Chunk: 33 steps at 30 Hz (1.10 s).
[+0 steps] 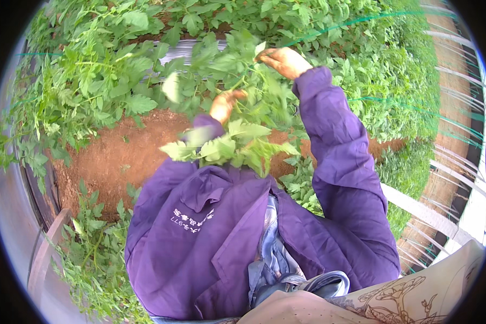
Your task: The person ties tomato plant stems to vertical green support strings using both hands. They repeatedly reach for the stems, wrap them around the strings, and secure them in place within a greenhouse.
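Observation:
Both of my hands are among the leafy tomato plants in front of me, in purple sleeves. My right hand (281, 61) is raised at the upper middle, its fingertips pinched together at a thin green twine (249, 69) beside a plant's top. Lower and to the left, my left hand (223, 106) is by a green tomato stem (239, 84), partly behind leaves; whether its fingers close on the stem cannot be told. Blurred tomato leaves (235, 143) hang between my chest and my hands.
Dense tomato rows (113, 69) stand ahead and to both sides. Reddish soil (117, 150) runs between them. Green twines (348, 22) stretch across the plants to the right, towards pale poles (421, 206). A curved bar (50, 251) stands at the lower left.

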Tool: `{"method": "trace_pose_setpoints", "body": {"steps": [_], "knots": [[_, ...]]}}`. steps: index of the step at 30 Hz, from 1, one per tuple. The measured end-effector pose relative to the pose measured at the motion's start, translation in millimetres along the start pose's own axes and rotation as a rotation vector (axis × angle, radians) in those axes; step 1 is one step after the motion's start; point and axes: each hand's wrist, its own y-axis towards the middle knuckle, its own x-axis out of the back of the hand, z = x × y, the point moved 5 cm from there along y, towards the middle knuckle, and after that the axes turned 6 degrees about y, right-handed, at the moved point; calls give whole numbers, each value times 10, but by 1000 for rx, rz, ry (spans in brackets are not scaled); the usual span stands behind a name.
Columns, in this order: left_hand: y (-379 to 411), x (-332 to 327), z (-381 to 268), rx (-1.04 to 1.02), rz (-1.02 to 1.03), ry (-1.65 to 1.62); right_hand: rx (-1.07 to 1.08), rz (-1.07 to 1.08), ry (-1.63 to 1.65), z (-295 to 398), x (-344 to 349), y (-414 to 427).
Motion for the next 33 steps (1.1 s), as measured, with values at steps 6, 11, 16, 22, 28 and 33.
{"method": "trace_pose_setpoints", "body": {"steps": [6, 11, 16, 22, 28, 33], "knots": [[-590, 106, -267, 338, 226, -442, -40, -128, 51, -191, -129, -38], [-729, 717, -366, 530, 330, 35, 19, -273, 182, -38, -236, 6], [-547, 444, -638, 402, 578, 138, -69, -422, 292, -92, -302, 8], [-691, 26, -711, 38, 1006, 1074, -55, -408, 254, 13, -314, 88], [-835, 1078, -983, -61, 283, -143, -44, -469, 319, -66, -290, -20], [-1602, 2510, 671, 87, -403, -336, 101, -425, 476, 133, -437, 201]]}}
